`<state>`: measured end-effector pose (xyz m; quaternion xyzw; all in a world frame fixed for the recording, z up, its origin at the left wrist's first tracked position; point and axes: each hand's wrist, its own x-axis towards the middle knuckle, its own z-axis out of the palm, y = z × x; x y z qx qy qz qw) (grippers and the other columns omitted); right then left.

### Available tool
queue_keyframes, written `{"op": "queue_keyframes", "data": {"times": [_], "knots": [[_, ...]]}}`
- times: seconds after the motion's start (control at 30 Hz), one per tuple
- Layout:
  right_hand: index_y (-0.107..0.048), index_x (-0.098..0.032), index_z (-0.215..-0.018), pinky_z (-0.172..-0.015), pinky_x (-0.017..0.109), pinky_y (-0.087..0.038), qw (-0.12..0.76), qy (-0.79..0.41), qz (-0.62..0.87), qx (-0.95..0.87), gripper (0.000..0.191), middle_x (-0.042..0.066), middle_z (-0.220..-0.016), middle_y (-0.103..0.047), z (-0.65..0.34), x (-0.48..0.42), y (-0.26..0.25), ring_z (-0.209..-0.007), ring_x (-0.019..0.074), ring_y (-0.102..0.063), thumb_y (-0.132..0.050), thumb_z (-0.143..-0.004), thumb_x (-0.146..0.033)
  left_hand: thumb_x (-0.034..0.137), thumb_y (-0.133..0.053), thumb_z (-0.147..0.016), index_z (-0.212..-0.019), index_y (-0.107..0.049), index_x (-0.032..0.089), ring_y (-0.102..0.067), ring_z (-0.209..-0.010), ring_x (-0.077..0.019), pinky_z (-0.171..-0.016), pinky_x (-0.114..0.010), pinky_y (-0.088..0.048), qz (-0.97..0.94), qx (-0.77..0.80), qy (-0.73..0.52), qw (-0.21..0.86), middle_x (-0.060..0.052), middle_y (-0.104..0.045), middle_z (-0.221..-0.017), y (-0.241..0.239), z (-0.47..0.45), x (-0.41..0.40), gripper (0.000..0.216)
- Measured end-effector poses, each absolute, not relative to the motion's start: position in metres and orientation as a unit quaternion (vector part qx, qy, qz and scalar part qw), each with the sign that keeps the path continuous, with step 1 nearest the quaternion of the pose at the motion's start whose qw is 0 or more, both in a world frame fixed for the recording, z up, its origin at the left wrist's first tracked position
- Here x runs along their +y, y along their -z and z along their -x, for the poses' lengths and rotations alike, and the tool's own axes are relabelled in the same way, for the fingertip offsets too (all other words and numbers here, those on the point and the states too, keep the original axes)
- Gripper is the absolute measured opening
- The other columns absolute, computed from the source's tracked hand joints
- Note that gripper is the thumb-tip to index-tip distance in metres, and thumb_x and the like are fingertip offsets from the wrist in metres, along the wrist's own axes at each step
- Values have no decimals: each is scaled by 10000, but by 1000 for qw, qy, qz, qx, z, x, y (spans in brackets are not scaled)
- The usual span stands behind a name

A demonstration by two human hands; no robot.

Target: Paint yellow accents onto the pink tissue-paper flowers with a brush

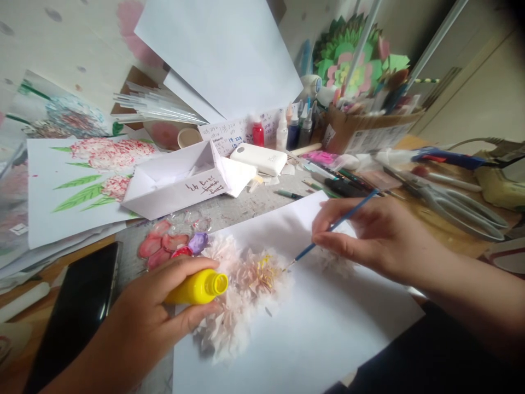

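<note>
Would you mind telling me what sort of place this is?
Most likely a craft workspace: the right hand holds a blue paintbrush by ruffled flowers, small bottles stand farther back, and large scissors lie to the right.

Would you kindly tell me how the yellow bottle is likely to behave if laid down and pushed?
The yellow bottle would probably roll, since its body looks rounded. Anything inside may spill out, as its mouth is open and it leans well over in the left hand. Its smooth, shiny surface might also make it a little slippery.
</note>
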<state>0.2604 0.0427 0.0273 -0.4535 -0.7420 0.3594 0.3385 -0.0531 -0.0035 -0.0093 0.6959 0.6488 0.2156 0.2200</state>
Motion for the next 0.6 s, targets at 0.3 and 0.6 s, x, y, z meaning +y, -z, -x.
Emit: {"op": "queue_keyframes", "data": {"times": [0.3,0.6], "knots": [[-713,-197,-725,-523,272,-478,349,-351,454,-741,204,20,-657,-702,-260,41,-28,-583,154,-617,-769,-779,-386,564,-710,-692,-982,-719,363,-712,-886,-207,-795,-254,-531,-708,637,-223,208,65,-779,-960,10,53,-4,353],[-712,-207,-723,-570,289,-502,352,-345,448,-746,209,23,-675,-719,-259,42,-27,-631,175,-649,-776,-780,-398,595,-708,-696,-974,-730,338,-717,-861,-225,-763,-274,-549,-715,627,-232,204,32,-783,-943,9,52,-3,380]]}}
